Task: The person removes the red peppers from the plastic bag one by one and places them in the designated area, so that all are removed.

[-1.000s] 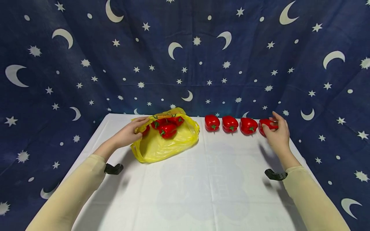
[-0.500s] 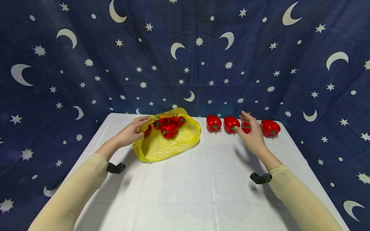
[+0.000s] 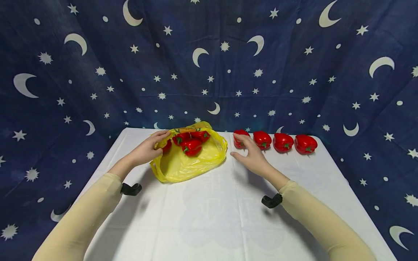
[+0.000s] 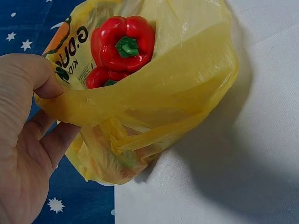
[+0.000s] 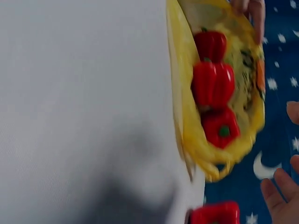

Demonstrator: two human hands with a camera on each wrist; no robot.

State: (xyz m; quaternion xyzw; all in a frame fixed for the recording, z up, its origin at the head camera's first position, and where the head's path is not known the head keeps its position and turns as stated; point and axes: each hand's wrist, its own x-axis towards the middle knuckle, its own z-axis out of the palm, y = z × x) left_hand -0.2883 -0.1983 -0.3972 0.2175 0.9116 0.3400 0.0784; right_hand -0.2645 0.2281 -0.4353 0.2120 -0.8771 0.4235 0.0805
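At about eight o'clock on the white tablecloth, the left hand pinches the rim of the yellow bag, holding it open. At one o'clock, the right hand hovers with fingers spread and relaxed, holding nothing. Further back, peppers in the bag sit at eleven; four loose peppers line up at one to two o'clock.

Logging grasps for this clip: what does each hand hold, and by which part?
Left hand pinches the yellow bag by its rim; right hand holds nothing.
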